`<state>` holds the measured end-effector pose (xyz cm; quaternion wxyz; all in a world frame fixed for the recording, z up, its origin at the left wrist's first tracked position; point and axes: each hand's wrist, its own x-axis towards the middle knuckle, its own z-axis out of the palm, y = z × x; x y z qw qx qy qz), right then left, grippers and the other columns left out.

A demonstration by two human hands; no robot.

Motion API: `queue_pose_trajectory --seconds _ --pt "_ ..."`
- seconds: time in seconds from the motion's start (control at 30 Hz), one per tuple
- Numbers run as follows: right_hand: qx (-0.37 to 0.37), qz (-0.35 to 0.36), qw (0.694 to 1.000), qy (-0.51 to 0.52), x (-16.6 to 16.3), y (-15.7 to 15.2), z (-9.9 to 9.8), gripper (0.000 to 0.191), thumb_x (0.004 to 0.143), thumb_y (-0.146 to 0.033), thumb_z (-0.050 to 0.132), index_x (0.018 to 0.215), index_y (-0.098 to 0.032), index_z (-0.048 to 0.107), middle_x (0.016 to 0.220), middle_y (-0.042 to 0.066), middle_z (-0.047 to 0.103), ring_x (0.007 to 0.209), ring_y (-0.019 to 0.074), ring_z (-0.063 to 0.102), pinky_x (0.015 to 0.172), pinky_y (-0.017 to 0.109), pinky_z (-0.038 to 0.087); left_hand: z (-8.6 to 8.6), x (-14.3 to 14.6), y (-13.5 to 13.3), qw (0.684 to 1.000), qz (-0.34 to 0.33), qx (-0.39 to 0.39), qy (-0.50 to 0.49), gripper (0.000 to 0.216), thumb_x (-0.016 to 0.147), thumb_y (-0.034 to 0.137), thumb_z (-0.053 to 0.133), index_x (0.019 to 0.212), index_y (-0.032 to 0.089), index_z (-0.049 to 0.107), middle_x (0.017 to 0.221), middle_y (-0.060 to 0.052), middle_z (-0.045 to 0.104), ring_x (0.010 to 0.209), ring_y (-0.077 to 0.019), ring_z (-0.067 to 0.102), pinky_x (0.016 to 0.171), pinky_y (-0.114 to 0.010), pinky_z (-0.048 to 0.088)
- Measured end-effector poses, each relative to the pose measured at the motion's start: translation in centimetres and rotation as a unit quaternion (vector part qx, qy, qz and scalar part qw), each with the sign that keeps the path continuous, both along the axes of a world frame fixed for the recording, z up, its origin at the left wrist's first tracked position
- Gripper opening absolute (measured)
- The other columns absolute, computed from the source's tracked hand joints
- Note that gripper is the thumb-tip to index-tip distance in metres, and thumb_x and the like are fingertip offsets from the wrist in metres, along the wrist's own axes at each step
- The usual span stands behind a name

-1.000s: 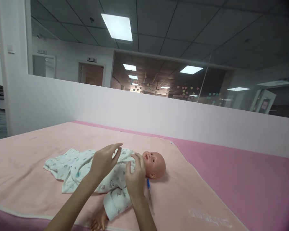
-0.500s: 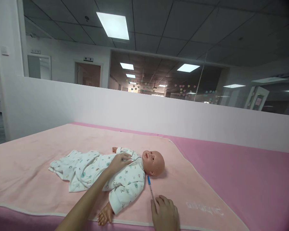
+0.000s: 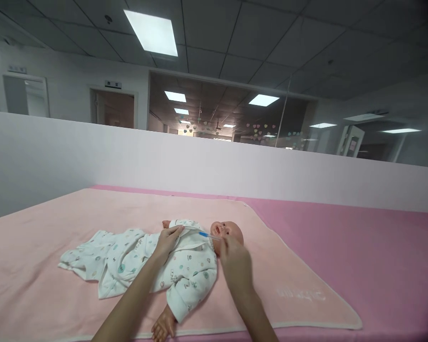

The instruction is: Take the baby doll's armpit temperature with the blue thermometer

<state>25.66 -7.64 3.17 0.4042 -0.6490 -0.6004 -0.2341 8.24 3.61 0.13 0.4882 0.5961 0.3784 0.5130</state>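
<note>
A baby doll (image 3: pixel 231 231) lies on its back with its head to the right, dressed in a white printed gown (image 3: pixel 192 260). My left hand (image 3: pixel 168 241) is closed on the gown's front edge at the chest, and the cloth there is lifted a little. Between the fingertips of my right hand (image 3: pixel 235 259), beside the doll's chin, is a slim thermometer (image 3: pixel 207 235). Its blue end points left, over the gown's neck opening. My right hand is slightly blurred and covers part of the doll's head.
Under the doll is a peach blanket (image 3: pixel 271 275) with a pale edge, spread over a pink mat (image 3: pixel 378 266). A low white wall (image 3: pixel 199 161) with glass above it runs behind the mat.
My right hand has picked the thermometer up from the blanket and carried it up and left to the doll's neck. My left hand has shifted slightly left, lifting the gown's edge.
</note>
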Motion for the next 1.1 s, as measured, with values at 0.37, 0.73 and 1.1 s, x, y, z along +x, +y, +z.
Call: queue_pose_trajectory --seconds 0.37,0.73,1.1 --pt "-0.257 0.01 0.966 -0.03 -4.9 11.5 -1.9 0.021 0.077 -0.004 0.042 0.08 -0.011 0.062 0.078 0.012 0.065 0.069 0.0179 0.061 0.055 0.023 0.036 2.0 -1.2 1.8 0.968 -0.152 0.065 0.191 0.038 0.071 0.043 0.055 0.092 0.013 0.067 0.095 -0.006 0.066 0.095 -0.0251 0.056 0.083 -0.032 0.042" --pt "-0.286 -0.023 0.958 -0.032 -5.1 11.0 -2.6 0.032 0.08 -0.001 0.031 0.091 -0.016 0.058 0.093 0.008 0.06 0.077 0.0193 0.061 0.06 0.026 0.042 0.2 1.0 11.1 0.797 0.006 0.207 0.568 0.038 0.073 0.028 0.046 0.109 0.022 0.058 0.107 -0.009 0.061 0.1 -0.0274 0.053 0.085 -0.04 0.039" --pt "-0.263 0.019 0.964 -0.037 -5.1 9.9 -1.5 0.044 0.081 -0.003 0.028 0.121 -0.019 0.039 0.091 0.009 0.062 0.075 0.0181 0.06 0.056 0.024 0.038 0.4 -0.5 6.6 0.774 0.072 0.235 0.583 0.034 0.077 0.038 0.036 0.086 0.017 0.062 0.101 -0.011 0.057 0.097 -0.0278 0.05 0.073 -0.035 0.041"
